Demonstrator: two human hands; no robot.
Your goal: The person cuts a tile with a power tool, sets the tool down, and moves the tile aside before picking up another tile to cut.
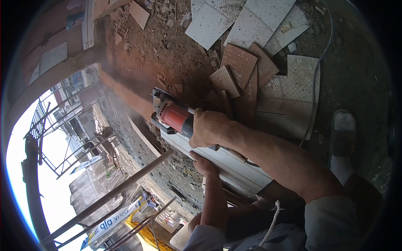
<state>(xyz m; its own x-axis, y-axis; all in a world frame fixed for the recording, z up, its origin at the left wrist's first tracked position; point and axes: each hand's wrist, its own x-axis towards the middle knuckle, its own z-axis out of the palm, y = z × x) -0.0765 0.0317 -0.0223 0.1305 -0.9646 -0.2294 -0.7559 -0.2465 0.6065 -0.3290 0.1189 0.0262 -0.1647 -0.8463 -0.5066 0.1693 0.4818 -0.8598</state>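
My right hand [209, 127] is wrapped around the body of a red and black handheld tile cutter [176, 117]. Its base plate sits at the far end of a long white panel [234, 169], which looks like a tile or tile strip. Reddish dust blurs the area around the cutter's front, and its blade cannot be made out. Closer to my body, my left hand [204, 164] grips the panel's left edge, some fingers hidden. A dark cable runs back from the cutter beneath my right forearm.
Patterned light tiles [289, 83] and brown broken tiles [239, 65] lie on the rubble to the right. A cable [331, 33] crosses them. A metal pole [113, 192] and scaffolding stand on the left, before a drop to the street. My foot [344, 125] is at the right.
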